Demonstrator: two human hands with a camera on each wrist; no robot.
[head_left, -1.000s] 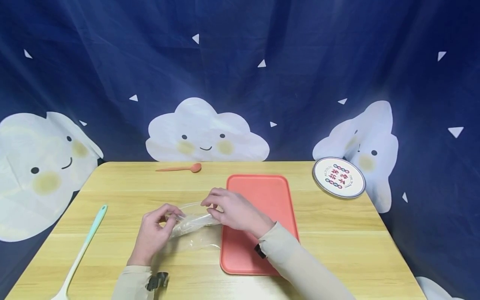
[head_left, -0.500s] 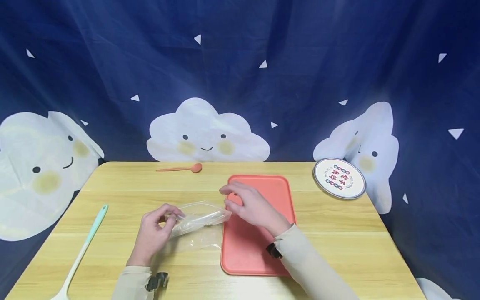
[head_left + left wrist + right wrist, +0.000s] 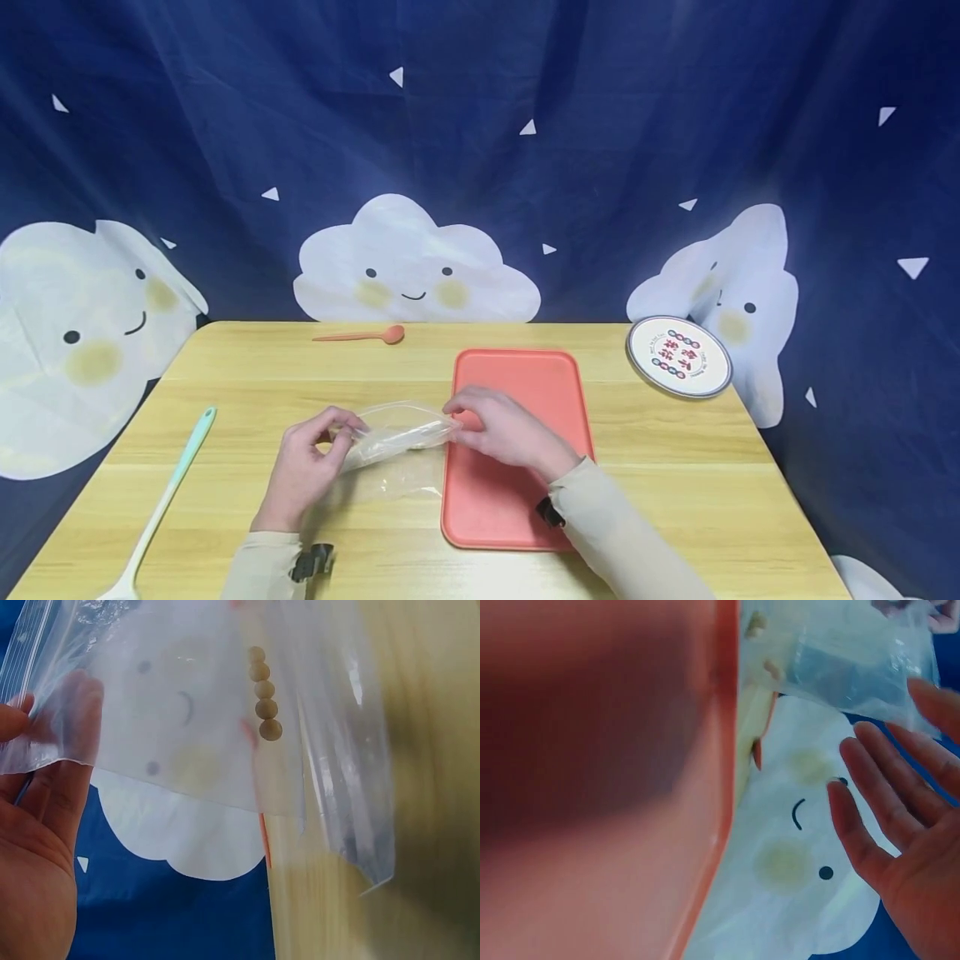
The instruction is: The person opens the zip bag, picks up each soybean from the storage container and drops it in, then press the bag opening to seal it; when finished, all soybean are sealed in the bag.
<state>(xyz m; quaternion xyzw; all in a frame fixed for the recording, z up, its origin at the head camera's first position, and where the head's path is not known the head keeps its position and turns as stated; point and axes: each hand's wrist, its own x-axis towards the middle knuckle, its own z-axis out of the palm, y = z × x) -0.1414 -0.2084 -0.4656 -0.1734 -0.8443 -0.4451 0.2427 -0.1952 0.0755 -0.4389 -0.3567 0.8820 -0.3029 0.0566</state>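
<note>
A clear plastic zip-lock bag (image 3: pixel 401 437) hangs tilted above the table between both hands. My left hand (image 3: pixel 307 454) pinches its left end between thumb and fingers, close to the ribbed zip strip in the left wrist view. At the bag's right corner, my right hand (image 3: pixel 506 427) has thumb and index finger on either side of the plastic; its other fingers are spread in the right wrist view. Several small round brown beads (image 3: pixel 264 690) lie in a row, seen through the film in the left wrist view. Whether the bag's mouth is sealed cannot be told.
The coral tray (image 3: pixel 517 508) lies under my right hand. An orange spoon (image 3: pixel 390 335) is at the table's back edge, and a round patterned plate (image 3: pixel 678 357) at the back right. A long pale utensil with a mint handle (image 3: pixel 176 471) lies at left.
My right hand let go of the bag's upper edge, moved right off it, then came down to its right corner. The left hand kept its hold and place.
</note>
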